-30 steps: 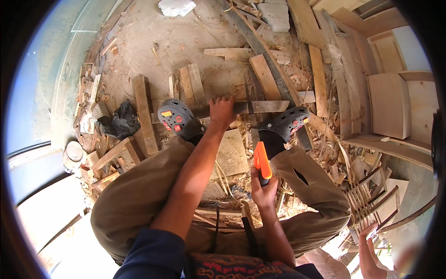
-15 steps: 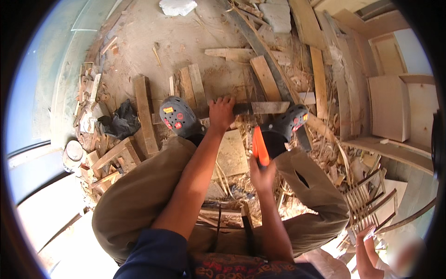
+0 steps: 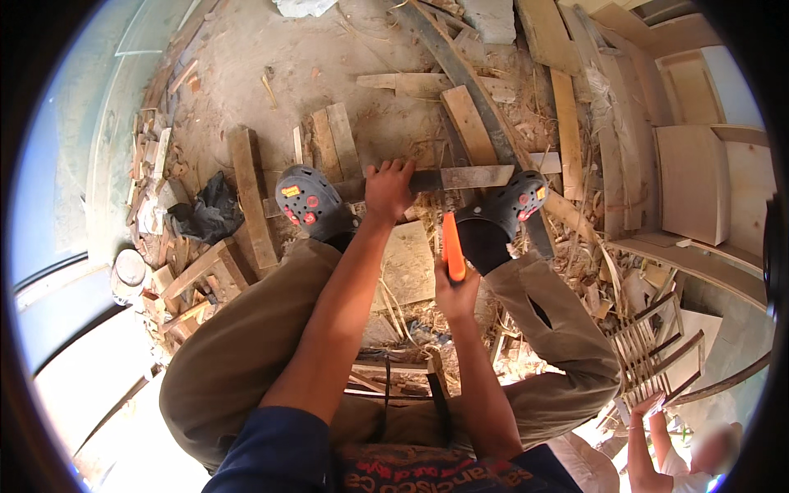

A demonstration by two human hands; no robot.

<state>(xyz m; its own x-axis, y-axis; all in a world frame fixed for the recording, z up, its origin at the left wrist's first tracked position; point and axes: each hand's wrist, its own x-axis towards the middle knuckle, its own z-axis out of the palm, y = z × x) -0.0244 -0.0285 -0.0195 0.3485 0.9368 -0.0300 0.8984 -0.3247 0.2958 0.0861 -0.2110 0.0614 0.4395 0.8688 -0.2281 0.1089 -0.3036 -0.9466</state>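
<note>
A wooden plank [image 3: 477, 177] lies crosswise between my feet, dark along part of its length and paler at its right end. My left hand [image 3: 389, 191] is closed over it, fingers curled across its far edge. Just right of that, my right hand [image 3: 457, 289] grips the orange handle of a handsaw [image 3: 453, 246]. Its blade is seen nearly edge-on, as a thin line by the plank, so I cannot tell how deep it sits. My grey clogs, left [image 3: 307, 201] and right [image 3: 508, 207], stand against the plank at either side.
Beneath my hands lies a flat square board [image 3: 408, 267] among wood shavings. Offcuts surround me, including a thick block [image 3: 253, 197] and a long beam [image 3: 460, 74]. A black plastic bag [image 3: 209, 209] is at left. Another person's hands [image 3: 645, 407] are by a slatted rack [image 3: 645, 349] at lower right.
My right hand and the orange handle have shifted slightly up and left, toward the plank. My left hand keeps its hold on the plank. The whole view has tilted a little.
</note>
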